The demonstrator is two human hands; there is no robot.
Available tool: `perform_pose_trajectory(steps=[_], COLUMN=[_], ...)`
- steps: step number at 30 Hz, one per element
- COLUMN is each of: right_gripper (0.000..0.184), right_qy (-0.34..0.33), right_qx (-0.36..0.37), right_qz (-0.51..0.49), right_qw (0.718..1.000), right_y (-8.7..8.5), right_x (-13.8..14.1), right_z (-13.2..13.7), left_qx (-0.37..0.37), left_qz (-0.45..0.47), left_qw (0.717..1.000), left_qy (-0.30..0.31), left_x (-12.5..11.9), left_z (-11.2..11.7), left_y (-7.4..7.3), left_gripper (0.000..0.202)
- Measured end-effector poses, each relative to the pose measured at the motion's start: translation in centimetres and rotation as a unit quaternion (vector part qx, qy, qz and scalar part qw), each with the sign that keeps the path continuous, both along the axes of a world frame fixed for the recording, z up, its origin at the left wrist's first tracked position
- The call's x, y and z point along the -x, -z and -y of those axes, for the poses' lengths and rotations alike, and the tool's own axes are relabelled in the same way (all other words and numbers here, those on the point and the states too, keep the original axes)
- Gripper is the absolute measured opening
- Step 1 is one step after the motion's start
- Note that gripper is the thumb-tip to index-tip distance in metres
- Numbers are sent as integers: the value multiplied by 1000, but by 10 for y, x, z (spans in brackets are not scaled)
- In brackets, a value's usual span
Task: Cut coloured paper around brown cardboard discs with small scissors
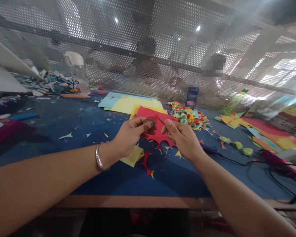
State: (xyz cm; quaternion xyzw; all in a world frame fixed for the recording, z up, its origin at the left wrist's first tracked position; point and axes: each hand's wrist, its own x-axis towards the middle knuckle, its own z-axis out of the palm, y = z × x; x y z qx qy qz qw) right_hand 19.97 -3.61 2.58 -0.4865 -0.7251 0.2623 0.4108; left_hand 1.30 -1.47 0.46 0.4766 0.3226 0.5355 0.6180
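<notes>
Over the middle of the table my left hand (128, 135), with a silver bangle at its wrist, pinches a small round brownish disc (151, 121). Close to its right, my right hand (184, 136) is closed on a thin, dark pointed tool (160, 119), whose tip is directed toward the disc; its exact kind is too small to make out. Beneath both hands lies a red paper sheet (148, 112) with curved bites cut from its near edge. Red paper scraps (146, 164) and a yellow paper piece (132, 157) lie just in front of it.
Pale blue and yellow sheets (128, 103) lie behind the red one. A heap of small coloured paper pieces (191, 118) is to the right, near a cable (233, 160). A clear bottle (80, 77) stands back left. A perforated metal screen (108, 42) separates people beyond.
</notes>
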Motion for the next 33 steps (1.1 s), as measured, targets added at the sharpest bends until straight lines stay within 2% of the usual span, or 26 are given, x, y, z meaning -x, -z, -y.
perform_pose_trajectory(steps=[9, 18, 26, 33], right_gripper=[64, 62, 61, 60], right_qy=[24, 13, -6, -7], right_qx=[49, 98, 106, 85], right_qz=[0, -26, -41, -30], right_qw=[999, 995, 994, 996], right_y=[6, 5, 4, 4], right_x=[0, 2, 3, 1], right_z=[-5, -4, -3, -2], left_qx=[-7, -20, -38, -53], left_qz=[22, 0, -31, -35], left_qw=[999, 999, 997, 996], left_qy=[-25, 27, 56, 62], left_x=[1, 0, 0, 2], left_z=[0, 5, 8, 7], left_y=[-2, -2, 0, -1], left_gripper=[8, 18, 19, 18])
